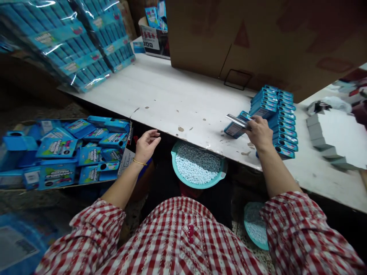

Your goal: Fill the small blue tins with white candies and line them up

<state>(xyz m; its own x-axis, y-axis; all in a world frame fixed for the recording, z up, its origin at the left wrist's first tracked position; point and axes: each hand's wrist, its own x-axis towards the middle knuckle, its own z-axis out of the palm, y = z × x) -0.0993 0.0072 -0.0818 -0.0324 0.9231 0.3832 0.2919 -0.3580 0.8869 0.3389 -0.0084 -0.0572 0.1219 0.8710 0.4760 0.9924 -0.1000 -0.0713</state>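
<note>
My right hand [260,131] is closed on a narrow, shiny metal scoop [237,121], held just over a small blue candy box [233,130] on the white table. Whether its fingers also touch that box is hidden. Beside this hand stand rows of small blue boxes [282,118], packed upright against each other. My left hand [147,145] hovers off the table's front edge with loosely bent fingers, holding nothing. Between my hands, below the edge, sits a turquoise bowl [174,162] full of small pale blue candies [192,168].
A carton of loose blue boxes [57,147] lies at the left. Wrapped blue packs [77,49] stand behind it. A large cardboard box [206,38] blocks the table's back. Stacked white card [338,133] lies at right. A second turquoise bowl [259,244] is low down.
</note>
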